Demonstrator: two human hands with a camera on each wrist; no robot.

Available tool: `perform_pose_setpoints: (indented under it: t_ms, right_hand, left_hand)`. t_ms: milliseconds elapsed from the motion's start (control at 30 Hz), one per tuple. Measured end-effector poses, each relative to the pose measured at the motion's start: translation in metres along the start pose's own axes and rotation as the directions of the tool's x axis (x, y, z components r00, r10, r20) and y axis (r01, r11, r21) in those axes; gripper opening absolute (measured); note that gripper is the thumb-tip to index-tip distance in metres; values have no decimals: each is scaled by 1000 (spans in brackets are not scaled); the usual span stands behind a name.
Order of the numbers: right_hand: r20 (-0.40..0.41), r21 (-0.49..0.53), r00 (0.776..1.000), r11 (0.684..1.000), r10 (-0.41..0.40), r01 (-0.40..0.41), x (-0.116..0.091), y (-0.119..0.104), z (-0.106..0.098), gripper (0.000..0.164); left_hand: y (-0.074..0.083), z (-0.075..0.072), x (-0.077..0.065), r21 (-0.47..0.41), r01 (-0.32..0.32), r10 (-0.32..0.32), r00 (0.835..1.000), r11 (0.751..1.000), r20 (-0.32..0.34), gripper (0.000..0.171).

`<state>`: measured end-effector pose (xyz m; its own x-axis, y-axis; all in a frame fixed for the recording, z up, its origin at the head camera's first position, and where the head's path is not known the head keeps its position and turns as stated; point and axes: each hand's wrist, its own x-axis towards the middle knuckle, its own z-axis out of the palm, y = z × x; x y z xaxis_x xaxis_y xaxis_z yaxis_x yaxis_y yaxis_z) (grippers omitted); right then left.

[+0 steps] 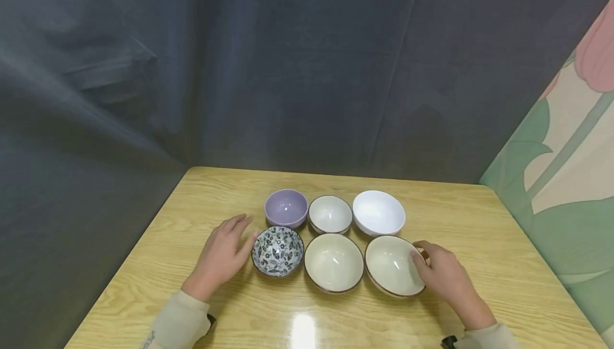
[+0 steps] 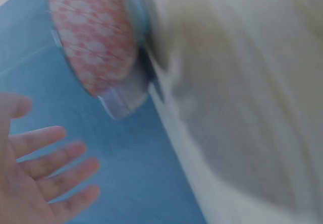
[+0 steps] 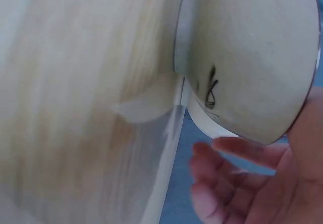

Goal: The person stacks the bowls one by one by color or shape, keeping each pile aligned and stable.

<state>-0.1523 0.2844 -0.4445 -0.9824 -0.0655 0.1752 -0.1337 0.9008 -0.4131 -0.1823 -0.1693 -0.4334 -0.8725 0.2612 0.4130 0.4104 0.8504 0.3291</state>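
Note:
Six bowls stand in two rows in the head view. My right hand (image 1: 443,274) pinches the right rim of the front-right cream bowl (image 1: 390,266), thumb over the inside. In the right wrist view, dark brush marks show on that bowl's outer wall (image 3: 242,62), with curled fingers (image 3: 212,188) under its rim. My left hand (image 1: 223,253) is beside the dark-leaf patterned bowl (image 1: 278,251), thumb tip right at its rim. Its fingers are spread and relaxed in the left wrist view, near a bowl's pink floral outer wall (image 2: 93,32). Another cream bowl (image 1: 334,262) stands between these two.
Behind the front row are a purple bowl (image 1: 286,208), a small white bowl with a dark rim (image 1: 330,214) and a larger plain white bowl (image 1: 379,213). All stand on a wooden table (image 1: 479,232). Dark cloth (image 1: 307,72) hangs behind; a floral-printed surface (image 1: 575,178) borders the right.

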Motion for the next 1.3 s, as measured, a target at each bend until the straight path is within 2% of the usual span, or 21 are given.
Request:
perform_pose_setpoints:
  t_ms: [67, 133, 267, 467, 600, 733, 867, 1033, 1167, 1300]
  right_hand:
    - [25, 12, 1000, 1000, 13, -13, 1, 0, 0, 33]
    - [38, 13, 999, 1000, 17, -17, 0, 0, 0, 30]
    - [57, 65, 998, 998, 3, -7, -1, 0, 2, 27]
    - [24, 133, 999, 990, -49, 46, -1, 5, 6, 23]
    - [1, 145, 997, 986, -78, 77, 0, 8, 7, 21]
    - [-9, 154, 995, 983, -96, 96, -1, 10, 6, 20]
    - [-2, 172, 995, 980, -103, 102, -2, 8, 2, 21]
    - [7, 192, 993, 975, -114, 110, -2, 5, -6, 25]
    - [3, 213, 992, 969, -128, 124, -1, 2, -15, 27]
    - [-17, 224, 988, 962, -156, 156, 1, -3, -23, 27]
  left_hand:
    - [7, -4, 3, -23, -51, 50, 997, 998, -59, 39]
    - [16, -8, 5, -48, -77, 73, 994, 996, -83, 34]
    - [33, -13, 7, -110, -83, 77, 996, 990, -53, 32]
    - [53, -18, 9, -241, -80, 88, 996, 967, 20, 32]
    - [66, -21, 12, -321, -113, 121, 993, 940, 5, 25]
    - [78, -22, 17, -346, -155, 154, 988, 926, -28, 20]
    - [88, -19, 22, -345, -151, 154, 988, 926, -18, 19]
    - [102, -11, 30, -373, -126, 152, 988, 919, 41, 22]
    - [111, 1, 35, -434, -112, 159, 985, 894, 72, 20]
    - [121, 14, 39, -508, -92, 132, 990, 857, 44, 18]
